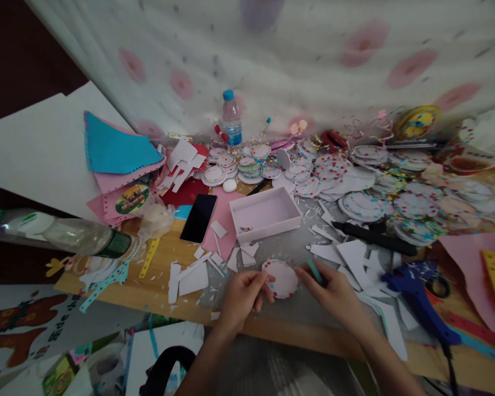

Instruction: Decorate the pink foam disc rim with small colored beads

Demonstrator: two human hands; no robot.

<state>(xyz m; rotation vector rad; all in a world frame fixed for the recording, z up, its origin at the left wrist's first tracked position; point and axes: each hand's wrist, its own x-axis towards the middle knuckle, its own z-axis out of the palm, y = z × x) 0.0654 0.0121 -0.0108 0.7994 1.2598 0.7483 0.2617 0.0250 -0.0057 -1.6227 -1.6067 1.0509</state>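
A round white paper disc [281, 278] with coloured dots on its rim lies at the table's near edge between my hands. My left hand [244, 295] pinches its left edge with fingers closed. My right hand [334, 291] is closed round a small teal tool [314, 270] whose tip is at the disc's right edge. White paper scraps [193, 275] lie scattered around both hands.
A white shallow box [266, 213] and a black phone [198, 218] sit behind the disc. Many dotted paper discs [355, 181] cover the far right. A blue glue gun [416, 291] lies at right, a water bottle [232, 118] at the back, a lying bottle [66, 235] at left.
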